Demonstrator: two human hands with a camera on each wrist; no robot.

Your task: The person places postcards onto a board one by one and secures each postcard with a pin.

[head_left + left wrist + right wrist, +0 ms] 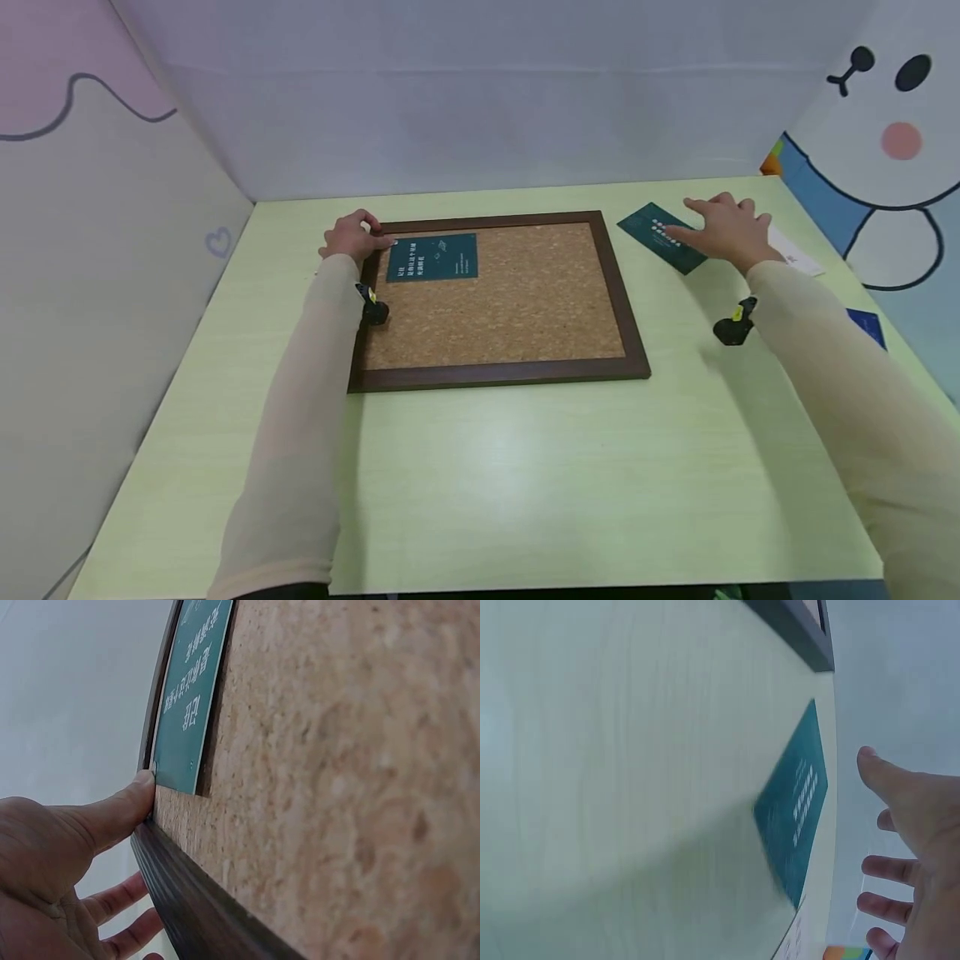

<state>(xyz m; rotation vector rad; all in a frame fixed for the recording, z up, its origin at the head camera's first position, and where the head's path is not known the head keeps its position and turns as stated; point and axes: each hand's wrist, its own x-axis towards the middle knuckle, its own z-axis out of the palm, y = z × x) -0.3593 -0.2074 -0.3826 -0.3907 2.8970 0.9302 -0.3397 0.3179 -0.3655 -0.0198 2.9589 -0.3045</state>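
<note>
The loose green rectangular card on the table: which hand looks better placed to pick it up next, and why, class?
Probably the right hand: it hangs, empty, nearest the loose green rectangular card, while the left hand touches the brown wooden frame.

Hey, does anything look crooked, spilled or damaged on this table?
Yes: the loose green card near the right hand looks crooked, lying at a slant to the framed corkboard beside it. I see nothing spilled or damaged.

Pale table (487, 483): framed corkboard (525, 312), loose green card (651, 233), white card (798, 252), blue piece (868, 327), perhaps card too
</note>
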